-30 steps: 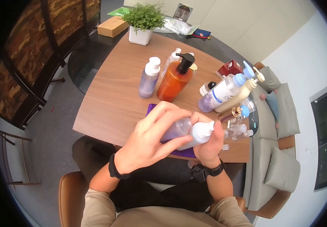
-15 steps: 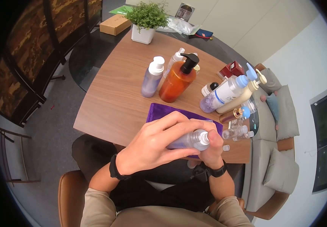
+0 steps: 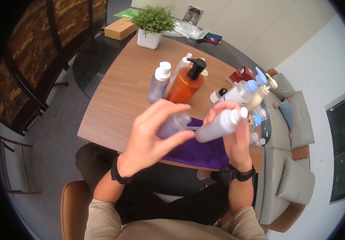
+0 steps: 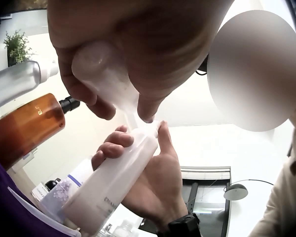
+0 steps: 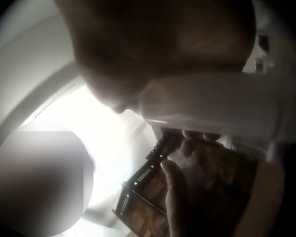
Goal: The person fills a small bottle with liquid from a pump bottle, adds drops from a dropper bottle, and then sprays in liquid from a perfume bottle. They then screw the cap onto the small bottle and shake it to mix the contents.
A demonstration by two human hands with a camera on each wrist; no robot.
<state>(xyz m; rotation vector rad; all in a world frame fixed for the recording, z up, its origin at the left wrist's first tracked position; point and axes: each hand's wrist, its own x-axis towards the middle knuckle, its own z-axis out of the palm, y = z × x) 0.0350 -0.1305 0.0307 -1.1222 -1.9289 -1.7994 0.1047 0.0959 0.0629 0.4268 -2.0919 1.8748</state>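
Over the purple cloth point(image 3: 204, 155), my left hand point(image 3: 142, 138) grips a small translucent bottle point(image 3: 173, 127) with a clear neck, thumb below it and fingers above. The left wrist view shows this clear bottle point(image 4: 106, 74) tilted, neck end toward the other bottle. My right hand point(image 3: 239, 146) holds a slim whitish bottle point(image 3: 217, 128) with a white top, tilted with its top up to the right. Small lettering shows on the whitish bottle point(image 4: 111, 185) in the left wrist view. A gap separates the two bottles in the head view.
Beyond my hands stand a lilac pump bottle point(image 3: 158, 86) and an orange bottle point(image 3: 185, 85) with a black pump. At right are a blue-topped pump bottle point(image 3: 238, 93), a cream pump bottle point(image 3: 256, 98) and red boxes point(image 3: 245, 73). A potted plant point(image 3: 150, 39) stands at the far edge.
My hands have drawn apart from close together. My right hand has moved right and up with the whitish bottle, and my left hand slightly left with the translucent one. More purple cloth shows.
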